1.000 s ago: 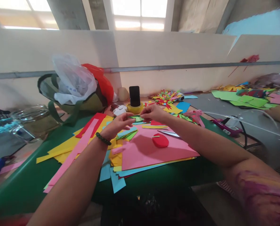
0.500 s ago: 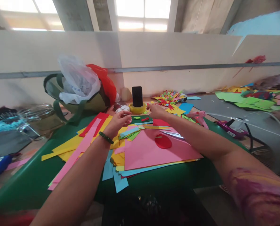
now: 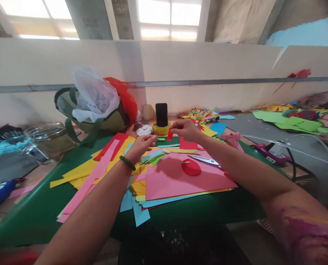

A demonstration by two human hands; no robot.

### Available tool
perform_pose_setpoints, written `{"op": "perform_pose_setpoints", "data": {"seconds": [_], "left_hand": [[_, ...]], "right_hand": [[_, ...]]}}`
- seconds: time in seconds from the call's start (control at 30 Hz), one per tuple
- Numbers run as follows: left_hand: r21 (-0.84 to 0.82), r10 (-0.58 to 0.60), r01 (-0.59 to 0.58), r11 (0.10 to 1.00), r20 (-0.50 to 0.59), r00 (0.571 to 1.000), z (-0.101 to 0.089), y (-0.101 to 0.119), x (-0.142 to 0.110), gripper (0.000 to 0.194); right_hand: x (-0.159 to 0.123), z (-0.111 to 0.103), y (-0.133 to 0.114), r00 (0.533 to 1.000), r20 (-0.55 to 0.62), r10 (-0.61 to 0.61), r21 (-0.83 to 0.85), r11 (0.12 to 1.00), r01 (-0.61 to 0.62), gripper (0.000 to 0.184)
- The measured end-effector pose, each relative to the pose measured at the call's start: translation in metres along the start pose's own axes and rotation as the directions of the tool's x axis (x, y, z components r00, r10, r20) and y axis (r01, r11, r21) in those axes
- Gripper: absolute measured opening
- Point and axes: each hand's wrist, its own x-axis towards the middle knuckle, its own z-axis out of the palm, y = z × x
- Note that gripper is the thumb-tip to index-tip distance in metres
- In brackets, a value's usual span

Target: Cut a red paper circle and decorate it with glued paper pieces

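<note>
Red strip (image 3: 170, 134) pinched in R hand (image 3: 176, 129), arm extended fwd; L hand (image 3: 148, 141) grip unclear.

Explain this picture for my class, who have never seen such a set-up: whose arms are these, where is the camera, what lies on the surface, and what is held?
There is no robot here. A camera worn on a person's head looks forward and down, so the bare arms reaching in are the wearer's own.

The right hand pinches a small red paper strip. The left hand is raised beside it, fingertips close together; whether they hold anything is too small to tell.

On the dark green table covering lies a large pink paper sheet, with a red paper disc and silver metal scissors on it. Long yellow and pink paper strips lie to the left. Behind the hands, a black phone stands upright.
</note>
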Motion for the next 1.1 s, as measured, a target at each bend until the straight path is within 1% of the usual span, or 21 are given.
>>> {"op": "perform_pose_setpoints", "data": {"seconds": [0.07,0.1,0.17,0.27,0.33,0.37,0.43,0.5,0.57,0.63,0.7,0.73,0.8,0.87,0.93,1.0,1.1], "left_hand": [[-0.050,-0.007,0.010,0.999,0.064,0.998,0.005,0.003,-0.003,0.044],[-0.091,-0.018,0.027,0.995,0.104,0.994,0.007,0.004,-0.005,0.045],[-0.181,-0.051,0.084,0.980,0.179,0.983,0.009,0.005,-0.006,0.043],[-0.254,-0.075,0.142,0.957,0.257,0.963,0.008,0.006,-0.006,0.033],[-0.261,-0.052,0.123,0.958,0.262,0.964,0.005,0.006,-0.006,0.030],[-0.260,-0.036,0.102,0.960,0.247,0.968,0.004,0.005,-0.005,0.029],[-0.246,0.002,0.047,0.968,0.197,0.980,0.002,0.006,-0.005,0.029],[-0.221,0.056,-0.025,0.975,0.140,0.989,0.001,0.007,-0.005,0.030],[-0.200,0.113,-0.094,0.975,0.086,0.990,-0.001,0.009,-0.005,0.033],[-0.174,0.155,-0.147,0.974,0.034,0.987,-0.001,0.011,-0.005,0.036],[-0.121,0.173,-0.170,0.978,0.017,0.985,-0.001,0.012,-0.006,0.036],[-0.082,0.177,-0.175,0.981,0.026,0.984,0.000,0.012,-0.007,0.036],[0.001,0.179,-0.179,0.984,0.074,0.981,0.004,0.012,-0.008,0.035],[0.070,0.180,-0.190,0.979,0.131,0.975,0.008,0.012,-0.010,0.034],[0.107,0.181,-0.201,0.974,0.170,0.969,0.012,0.012,-0.013,0.031],[0.135,0.179,-0.209,0.969,0.201,0.963,0.015,0.012,-0.016,0.029],[0.176,0.182,-0.228,0.958,0.246,0.952,0.018,0.013,-0.019,0.027]], "right_hand": [[-0.014,-0.005,-0.018,0.992,-0.049,-0.119,0.111,0.986,0.124,0.020],[-0.020,-0.005,-0.026,0.982,-0.081,-0.168,0.120,0.977,0.177,0.018],[-0.030,-0.003,-0.038,0.953,-0.142,-0.269,0.064,0.958,0.280,0.016],[-0.038,0.008,-0.043,0.885,-0.190,-0.425,-0.093,0.905,0.415,0.019],[-0.039,0.016,-0.040,0.853,-0.186,-0.487,-0.157,0.872,0.464,0.021],[-0.039,0.019,-0.038,0.847,-0.174,-0.502,-0.165,0.863,0.478,0.022],[-0.039,0.023,-0.035,0.846,-0.138,-0.515,-0.130,0.856,0.500,0.022],[-0.039,0.022,-0.034,0.855,-0.114,-0.506,-0.037,0.862,0.505,0.024],[-0.037,0.017,-0.032,0.891,-0.137,-0.432,0.100,0.889,0.447,0.026],[-0.034,0.011,-0.028,0.941,-0.197,-0.276,0.253,0.913,0.321,0.027],[-0.029,0.007,-0.022,0.971,-0.223,-0.090,0.399,0.900,0.175,0.026],[-0.027,0.006,-0.019,0.979,-0.203,-0.013,0.457,0.883,0.107,0.025],[-0.024,0.008,-0.014,0.992,-0.098,0.079,0.538,0.843,-0.014,0.027],[-0.024,0.012,-0.013,0.995,0.032,0.097,0.577,0.811,-0.097,0.032],[-0.026,0.017,-0.014,0.991,0.117,0.064,0.593,0.796,-0.121,0.034],[-0.029,0.020,-0.017,0.990,0.137,0.027,0.602,0.792,-0.104,0.035],[-0.031,0.024,-0.018,0.993,0.116,0.019,0.595,0.799,-0.085,0.033]]}}
